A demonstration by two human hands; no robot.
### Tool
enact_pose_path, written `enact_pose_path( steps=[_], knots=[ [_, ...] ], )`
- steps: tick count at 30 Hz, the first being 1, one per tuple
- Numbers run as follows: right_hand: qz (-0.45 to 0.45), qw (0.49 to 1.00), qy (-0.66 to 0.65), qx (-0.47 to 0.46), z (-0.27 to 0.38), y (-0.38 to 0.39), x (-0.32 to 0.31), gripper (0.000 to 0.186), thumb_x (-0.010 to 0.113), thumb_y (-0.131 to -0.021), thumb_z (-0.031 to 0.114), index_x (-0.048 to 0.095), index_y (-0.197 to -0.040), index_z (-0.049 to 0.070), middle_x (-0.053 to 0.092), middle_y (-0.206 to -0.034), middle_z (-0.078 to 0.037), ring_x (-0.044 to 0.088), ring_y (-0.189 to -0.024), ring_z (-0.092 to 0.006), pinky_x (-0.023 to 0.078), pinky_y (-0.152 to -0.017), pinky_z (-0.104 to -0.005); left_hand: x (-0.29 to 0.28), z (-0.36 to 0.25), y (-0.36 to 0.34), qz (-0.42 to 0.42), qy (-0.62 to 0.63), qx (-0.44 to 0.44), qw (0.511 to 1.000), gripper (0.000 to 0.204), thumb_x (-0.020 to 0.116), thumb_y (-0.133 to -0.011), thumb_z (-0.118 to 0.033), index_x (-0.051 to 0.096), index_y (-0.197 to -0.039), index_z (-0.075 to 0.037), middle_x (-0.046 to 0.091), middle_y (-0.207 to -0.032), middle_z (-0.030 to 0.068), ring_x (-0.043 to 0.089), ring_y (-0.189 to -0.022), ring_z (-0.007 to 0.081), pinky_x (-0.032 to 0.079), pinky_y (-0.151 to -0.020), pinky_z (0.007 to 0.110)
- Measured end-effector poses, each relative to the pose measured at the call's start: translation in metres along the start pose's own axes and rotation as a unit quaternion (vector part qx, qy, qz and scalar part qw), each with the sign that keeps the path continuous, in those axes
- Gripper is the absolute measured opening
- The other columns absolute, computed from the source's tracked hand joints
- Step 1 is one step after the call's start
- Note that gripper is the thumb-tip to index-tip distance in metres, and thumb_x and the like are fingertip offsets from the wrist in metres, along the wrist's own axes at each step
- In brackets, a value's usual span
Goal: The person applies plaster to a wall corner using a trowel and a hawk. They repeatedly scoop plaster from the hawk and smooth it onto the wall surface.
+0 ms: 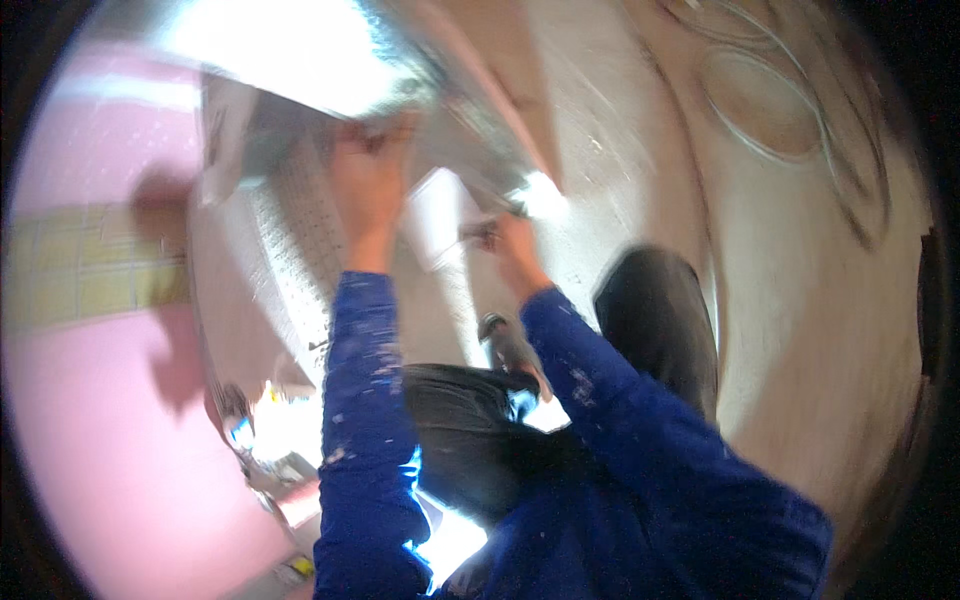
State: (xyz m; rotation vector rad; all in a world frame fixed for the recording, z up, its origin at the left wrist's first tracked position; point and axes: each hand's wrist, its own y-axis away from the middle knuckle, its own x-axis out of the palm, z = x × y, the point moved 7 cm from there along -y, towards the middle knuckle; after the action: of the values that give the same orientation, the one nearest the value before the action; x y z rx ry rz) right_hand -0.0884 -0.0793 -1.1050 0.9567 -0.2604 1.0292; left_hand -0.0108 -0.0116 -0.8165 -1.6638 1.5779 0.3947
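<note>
A large, glaring, shiny sheet-like piece [290, 50] fills the top of the head view; glare and blur hide its exact kind. My left hand [370, 190] is raised to its lower edge, fingers closed there. Lower and to the right, my right hand [518, 252] is closed around a small dark thing by the piece's right end. What that thing is cannot be made out. Between and below the hands lies a pale, dusty surface [435, 215] with bright patches of light. Both blue sleeves carry white specks.
A pink wall [110, 420] with a yellow tile band [90, 265] stands at the left. Looped cable [820, 130] lies on the brown floor [790, 290] at the right. My dark-clad knee [655, 310] is bent, and a dark cylindrical thing [508, 345] sits below my right hand.
</note>
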Motion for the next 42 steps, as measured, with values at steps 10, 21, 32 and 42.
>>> enact_pose_path(
  steps=[10, 21, 32, 42],
  knots=[
    [0.141, 0.988, -0.037, 0.045, 0.07, 0.075, -0.007, 0.034, 0.058, -0.092, 0.019, 0.055, -0.121, 0.001, 0.061, -0.114, -0.013, 0.062, -0.104, -0.0304, 0.051, -0.083, -0.0435, -0.038, 0.023, -0.007, 0.173, 0.073, 0.015, 0.982, 0.087, 0.072, -0.082, -0.06, 0.044, -0.149, -0.011, 0.059, -0.138, 0.0147, 0.057, -0.125, 0.0283, 0.047, -0.102, 0.04],
    [0.131, 0.848, 0.513, -0.028, 0.088, 0.082, -0.109, 0.035, 0.061, -0.095, 0.027, 0.065, -0.104, -0.006, 0.064, -0.076, -0.009, 0.066, -0.065, -0.0222, 0.055, -0.065, -0.0359, -0.161, 0.258, -0.008, -0.061, 0.03, -0.211, 0.975, 0.024, 0.063, -0.09, -0.021, 0.072, -0.096, 0.0, 0.073, -0.085, 0.008, 0.071, -0.076, 0.0184, 0.053, -0.069, 0.03],
    [0.374, 0.458, 0.784, -0.19, 0.111, 0.057, -0.022, 0.03, 0.059, -0.095, 0.018, 0.064, -0.119, 0.0, 0.068, -0.105, -0.022, 0.065, -0.095, -0.0413, 0.052, -0.084, -0.0451, -0.165, 0.407, -0.08, -0.171, -0.057, -0.171, 0.969, 0.04, 0.059, -0.091, -0.038, 0.07, -0.097, 0.0, 0.071, -0.096, 0.0204, 0.067, -0.09, 0.0381, 0.05, -0.082, 0.046],
    [0.275, 0.526, 0.804, -0.012, 0.039, 0.043, -0.049, 0.023, 0.056, -0.09, 0.013, 0.066, -0.102, -0.003, 0.065, -0.105, -0.027, 0.061, -0.102, -0.0458, 0.049, -0.089, -0.052, -0.246, 0.511, -0.227, -0.255, 0.027, -0.193, 0.947, 0.051, 0.063, -0.086, -0.036, 0.059, -0.121, 0.001, 0.068, -0.113, 0.0239, 0.064, -0.109, 0.0393, 0.048, -0.096, 0.044]
  ],
)
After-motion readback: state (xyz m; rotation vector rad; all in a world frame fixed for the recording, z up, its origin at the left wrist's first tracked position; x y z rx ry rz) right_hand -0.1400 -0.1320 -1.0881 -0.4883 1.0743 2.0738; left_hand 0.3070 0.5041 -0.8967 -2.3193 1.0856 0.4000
